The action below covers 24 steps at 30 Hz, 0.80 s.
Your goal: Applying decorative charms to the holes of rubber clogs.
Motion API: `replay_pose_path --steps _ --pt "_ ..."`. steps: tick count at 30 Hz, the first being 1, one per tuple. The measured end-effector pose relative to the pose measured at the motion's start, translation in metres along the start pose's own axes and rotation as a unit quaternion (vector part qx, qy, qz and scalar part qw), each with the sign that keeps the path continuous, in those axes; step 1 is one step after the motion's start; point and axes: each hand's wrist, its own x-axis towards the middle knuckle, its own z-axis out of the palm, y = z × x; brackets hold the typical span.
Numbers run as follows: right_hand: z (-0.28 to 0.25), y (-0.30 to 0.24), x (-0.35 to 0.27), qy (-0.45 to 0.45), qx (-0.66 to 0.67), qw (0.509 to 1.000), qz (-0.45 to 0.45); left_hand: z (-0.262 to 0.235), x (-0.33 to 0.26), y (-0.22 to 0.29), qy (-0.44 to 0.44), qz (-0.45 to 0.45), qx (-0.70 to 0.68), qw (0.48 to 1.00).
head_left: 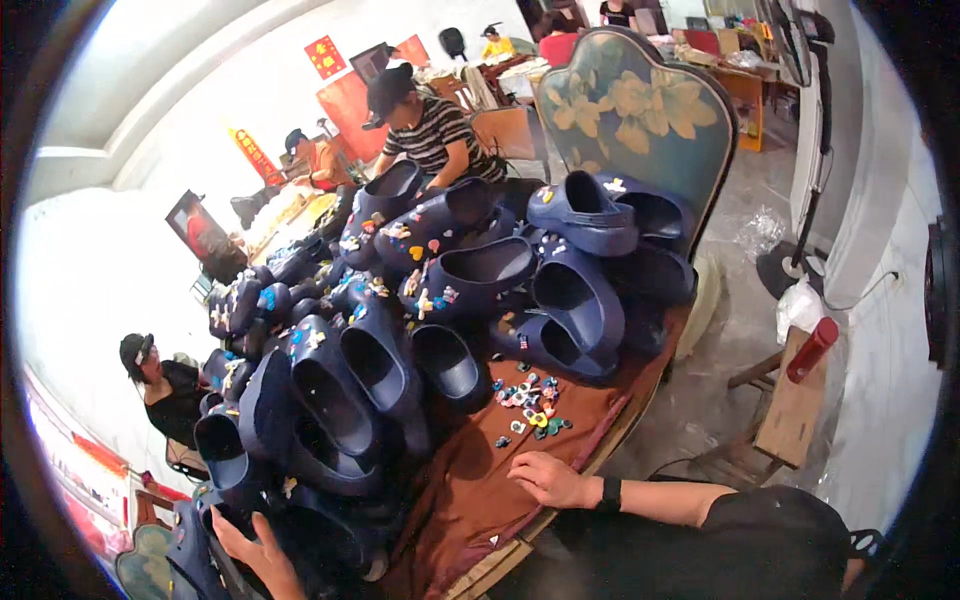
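At the lower left my left hand (258,552) is closed on a dark navy clog (192,550), with thumb and fingers about its edge; the hand hides part of it. My right hand (545,479) rests low over the brown cloth (460,500), fingers curled together. Whatever its fingertips may hold is too small to tell. Just beyond it lies a loose pile of small colourful shoe charms (535,402). A large heap of navy clogs (340,400) rises from the left to the far side, many with charms fixed on their uppers.
A padded floral headboard-like panel (640,110) stands behind the heap. To the right, a wooden stool (795,410) carries a red cylinder (813,350). A person in a striped shirt (440,140) works across the heap; another person in black (172,400) sits at the left.
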Motion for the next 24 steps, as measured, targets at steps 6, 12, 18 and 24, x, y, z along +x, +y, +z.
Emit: replay_pose_path --steps 6,12,18,24 --pt "-0.012 0.006 0.005 -0.056 -0.042 0.997 -0.031 -0.031 -0.093 0.089 -0.03 0.168 0.016 0.985" --pt "-0.102 -0.046 0.095 -0.337 -0.2 0.918 -0.064 -0.007 -0.172 0.072 -0.629 0.185 -0.019 0.755" --pt "-0.08 0.058 0.205 -0.231 -0.236 0.943 0.029 0.023 -0.223 0.061 -0.41 0.19 -0.085 0.888" --pt "-0.031 0.123 0.232 -0.184 -0.301 0.9 0.257 0.035 -0.236 0.055 -0.372 0.138 -0.139 0.908"
